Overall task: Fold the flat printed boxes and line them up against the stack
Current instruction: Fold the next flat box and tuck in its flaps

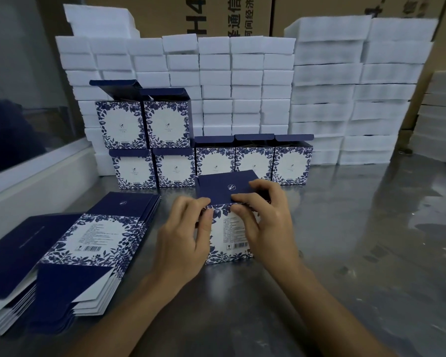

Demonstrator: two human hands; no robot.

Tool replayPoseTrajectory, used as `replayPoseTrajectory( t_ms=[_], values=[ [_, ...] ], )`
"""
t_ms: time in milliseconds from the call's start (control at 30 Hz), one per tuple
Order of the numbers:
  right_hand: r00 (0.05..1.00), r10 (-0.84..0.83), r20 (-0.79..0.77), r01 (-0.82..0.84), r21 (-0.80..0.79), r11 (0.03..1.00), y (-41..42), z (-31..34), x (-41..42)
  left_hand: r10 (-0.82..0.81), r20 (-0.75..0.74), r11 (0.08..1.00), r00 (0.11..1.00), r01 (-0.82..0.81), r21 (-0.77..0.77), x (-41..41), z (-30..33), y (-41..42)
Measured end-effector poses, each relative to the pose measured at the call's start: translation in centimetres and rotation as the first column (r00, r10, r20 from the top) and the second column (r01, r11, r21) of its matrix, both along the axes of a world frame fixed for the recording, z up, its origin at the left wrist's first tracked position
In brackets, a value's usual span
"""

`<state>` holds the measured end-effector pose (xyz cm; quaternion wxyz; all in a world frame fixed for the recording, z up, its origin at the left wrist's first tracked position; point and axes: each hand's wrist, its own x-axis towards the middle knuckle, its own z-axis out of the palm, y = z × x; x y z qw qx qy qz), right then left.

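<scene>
Grey metal bench (pixel 371 240) carries everything. White foam-block stack (pixel 242 81) stands at the bench's far edge. Seven folded blue-and-white floral printed cardboard boxes (pixel 214 163) sit against the stack's front: five on the bench, two on top at left, lids up. Pile of flat printed box blanks (pixel 93 243) lies left of the box in work (pixel 229 233), which stands upright in front of the row, navy lid flap raised. Left hand (pixel 186 240) pinches its top left edge; right hand (pixel 263 222) grips its top right edge, fingers curled over.
</scene>
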<state>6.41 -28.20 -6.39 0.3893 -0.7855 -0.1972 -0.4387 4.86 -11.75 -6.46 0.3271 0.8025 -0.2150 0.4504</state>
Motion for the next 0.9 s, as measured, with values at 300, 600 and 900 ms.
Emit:
replayPoseTrajectory(
  t_ms=[300,600,900],
  values=[
    [0.963,0.121,-0.240,-0.075,0.191,0.979,-1.2,-0.8,0.4,-0.025,-0.067,0.999,0.997,0.023,-0.029,0.3,-0.5,0.7],
    [0.913,0.326,-0.247,-0.158,0.523,0.838,-1.6,-0.8,0.6,-0.014,-0.203,0.993,0.979,-0.010,-0.115,0.6,-2.2,0.9],
    [0.781,0.515,-0.353,-0.284,0.534,0.797,0.0,-1.7,0.0,-0.118,-0.378,0.989,0.918,0.072,-0.131,1.2,-2.5,1.6]
  ],
)
